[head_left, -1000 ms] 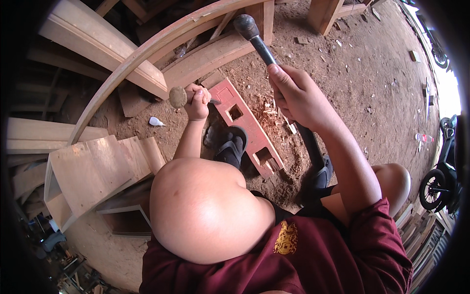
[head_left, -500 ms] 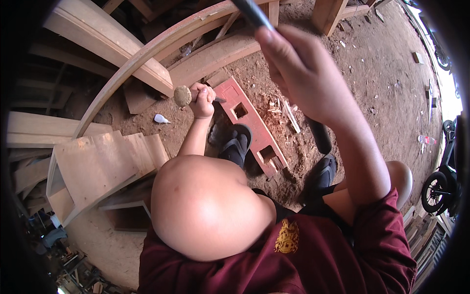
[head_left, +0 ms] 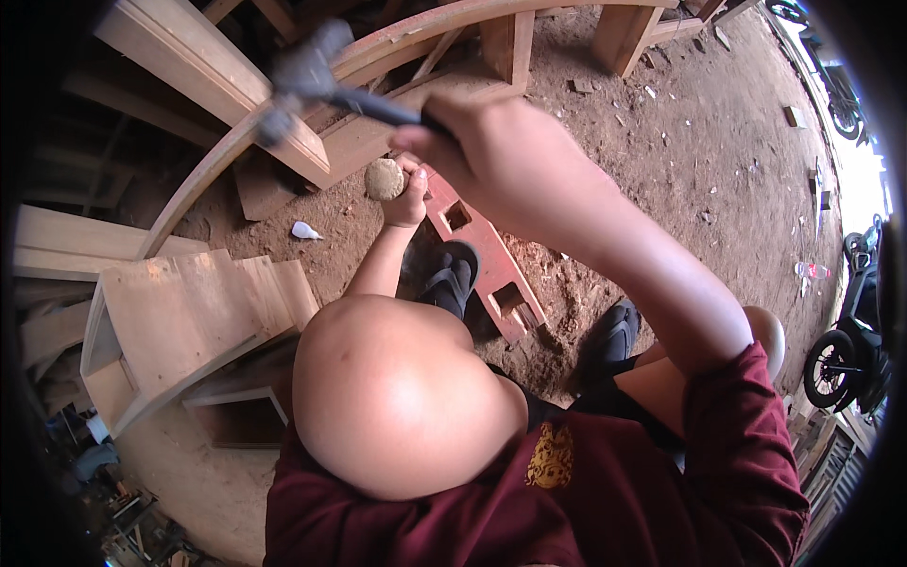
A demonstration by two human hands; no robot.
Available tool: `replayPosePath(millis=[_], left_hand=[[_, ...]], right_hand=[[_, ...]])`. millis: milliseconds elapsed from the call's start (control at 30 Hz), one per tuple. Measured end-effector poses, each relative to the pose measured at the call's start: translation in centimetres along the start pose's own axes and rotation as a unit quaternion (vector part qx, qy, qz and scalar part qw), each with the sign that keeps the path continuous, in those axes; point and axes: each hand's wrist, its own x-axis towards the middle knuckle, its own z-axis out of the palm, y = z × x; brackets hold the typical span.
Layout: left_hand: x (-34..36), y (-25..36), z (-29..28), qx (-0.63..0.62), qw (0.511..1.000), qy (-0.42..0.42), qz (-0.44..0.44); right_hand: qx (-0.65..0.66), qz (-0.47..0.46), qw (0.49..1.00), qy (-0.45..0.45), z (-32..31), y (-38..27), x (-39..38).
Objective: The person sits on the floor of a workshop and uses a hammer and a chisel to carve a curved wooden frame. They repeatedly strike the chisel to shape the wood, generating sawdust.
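My left hand (head_left: 408, 200), closed round a round-ended tool (head_left: 385, 180), is the nearer of my 2 to the red board (head_left: 486, 261), beside its upper end; the board slants down and right through the frame's centre. My right hand (head_left: 484, 142) grips a hammer (head_left: 376, 105), its blurred head at upper left, apart from the tool's pale end.

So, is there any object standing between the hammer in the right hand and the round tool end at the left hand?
Nothing visible does. The blurred hammer head overlaps the curved wooden piece, which appears behind it; the gap to the round tool end looks free, though its depth cannot be told.
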Motion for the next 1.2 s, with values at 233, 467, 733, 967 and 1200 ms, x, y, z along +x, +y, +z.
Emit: replayPosePath(millis=[233,467,733,967,1200], left_hand=[[1.1,1.0,1.3,-0.062,0.997,-0.044,-0.001],[1.1,0.2,-0.5,-0.271,0.961,-0.041,-0.023],[2.9,1.8,-1.4,-0.255,0.967,-0.019,-0.008],[2.7,0.8,-0.9,-0.292,0.956,-0.032,-0.021],[1.9,0.5,-0.5,-0.231,0.972,-0.008,-0.046]], right_hand=[[-0.162,0.043,0.979,-0.118,5.2,6.2,-2.0],[0.211,0.290,0.932,-0.040,6.0,11.1,-5.3],[0.296,0.296,0.908,-0.027,2.8,11.6,-4.4],[0.343,0.277,0.897,-0.011,2.2,10.0,-4.4],[0.300,0.045,0.946,0.115,-2.8,3.3,-1.9]])
